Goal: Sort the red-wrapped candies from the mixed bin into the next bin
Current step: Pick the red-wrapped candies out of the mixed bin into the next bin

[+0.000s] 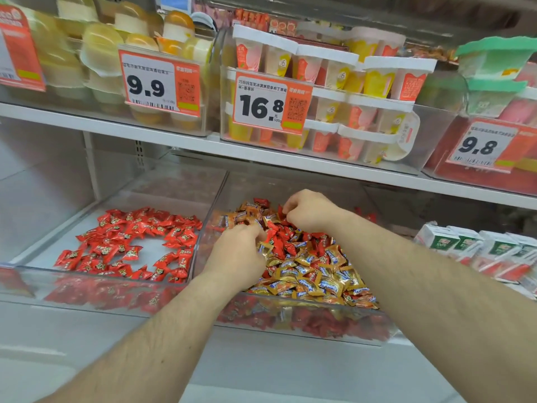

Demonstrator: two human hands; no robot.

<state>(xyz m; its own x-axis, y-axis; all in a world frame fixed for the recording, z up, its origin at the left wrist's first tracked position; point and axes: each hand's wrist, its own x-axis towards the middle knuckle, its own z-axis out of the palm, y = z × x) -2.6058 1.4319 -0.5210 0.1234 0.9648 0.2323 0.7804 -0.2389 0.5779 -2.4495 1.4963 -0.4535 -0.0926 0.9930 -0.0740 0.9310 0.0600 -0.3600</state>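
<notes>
Both of my hands are down in the mixed bin (374, 330), the clear tub on the right holding gold and red candies together. My left hand (236, 254) has its fingers curled into the pile near the bin's left wall, pinching at red-wrapped candies (276, 239) there. My right hand (309, 210) is farther back, fingers curled down onto the heap; whether it actually holds a piece I cannot tell. Just to the left, touching wall to wall, the next bin (26, 274) holds only sorted red candies (136, 242). Price tags (271, 101) hang on the far shelf above.
</notes>
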